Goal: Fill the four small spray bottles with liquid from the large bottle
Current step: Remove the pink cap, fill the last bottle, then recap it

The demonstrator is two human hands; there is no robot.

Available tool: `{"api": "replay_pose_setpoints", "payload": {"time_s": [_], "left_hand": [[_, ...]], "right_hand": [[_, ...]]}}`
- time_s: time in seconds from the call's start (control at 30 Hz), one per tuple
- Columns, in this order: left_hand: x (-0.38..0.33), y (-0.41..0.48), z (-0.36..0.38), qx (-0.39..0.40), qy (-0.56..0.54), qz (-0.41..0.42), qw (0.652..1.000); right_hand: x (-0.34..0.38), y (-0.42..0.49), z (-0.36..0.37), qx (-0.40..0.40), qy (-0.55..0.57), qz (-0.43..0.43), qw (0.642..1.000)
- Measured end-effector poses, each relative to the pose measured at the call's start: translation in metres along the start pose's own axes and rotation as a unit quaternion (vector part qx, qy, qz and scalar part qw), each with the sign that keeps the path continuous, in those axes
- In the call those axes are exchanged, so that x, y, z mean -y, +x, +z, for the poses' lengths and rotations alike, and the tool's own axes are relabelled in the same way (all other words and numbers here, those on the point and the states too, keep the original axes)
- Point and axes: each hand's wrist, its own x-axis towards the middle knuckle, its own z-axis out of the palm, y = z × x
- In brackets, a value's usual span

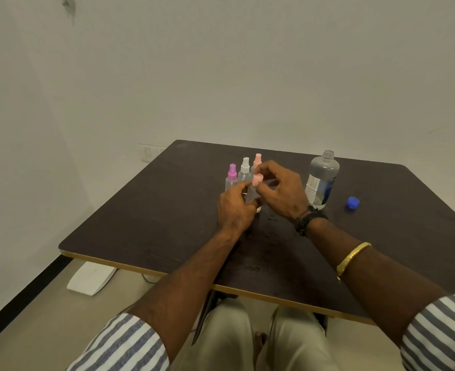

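My left hand [235, 207] grips the clear body of a small spray bottle [252, 192] standing on the dark table [167, 210]. My right hand [280, 190] pinches that bottle's pink spray cap [257, 180]. Behind them stand three more small bottles: one with a purple cap [232, 175], one with a white cap [245, 170] and one with a pink cap [257, 159], partly hidden by my right fingers. The large clear bottle [321, 180] stands uncapped to the right, partly filled with liquid.
The large bottle's blue cap [352, 202] lies on the table right of it. A few droplets [272, 216] wet the table near my right wrist. A white flat object [92, 278] lies on the floor under the table's left corner.
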Motion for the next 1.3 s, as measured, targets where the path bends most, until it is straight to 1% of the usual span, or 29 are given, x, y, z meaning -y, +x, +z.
{"api": "replay_pose_setpoints", "payload": {"time_s": [0.17, 0.3, 0.53, 0.7, 0.83, 0.93, 1.07, 1.3], "left_hand": [[0.001, 0.001, -0.004, -0.004, 0.018, -0.002, 1.000], [0.002, 0.002, -0.008, -0.011, 0.020, -0.002, 1.000], [0.009, -0.002, -0.016, -0.025, 0.026, 0.001, 0.999], [0.012, -0.003, -0.026, -0.031, 0.025, 0.000, 0.999], [0.016, -0.005, -0.033, -0.056, 0.026, -0.005, 0.998], [0.019, -0.007, -0.038, -0.069, 0.025, -0.008, 0.997], [0.026, -0.007, -0.045, -0.076, 0.040, -0.037, 0.996], [0.028, 0.003, -0.052, -0.091, 0.069, -0.080, 0.990]], "right_hand": [[0.000, 0.004, 0.002, -0.013, -0.023, 0.018, 1.000], [0.006, 0.002, 0.005, 0.011, 0.006, -0.005, 1.000], [0.012, 0.001, 0.017, 0.002, -0.021, -0.014, 1.000], [0.018, 0.006, 0.018, 0.005, 0.002, -0.002, 1.000], [0.017, 0.006, 0.021, 0.012, 0.024, 0.002, 1.000], [0.017, 0.004, 0.024, -0.004, 0.041, 0.009, 0.999], [0.015, 0.000, 0.026, -0.026, 0.031, 0.012, 0.999], [0.010, 0.000, 0.024, -0.027, 0.022, 0.025, 0.999]]}}
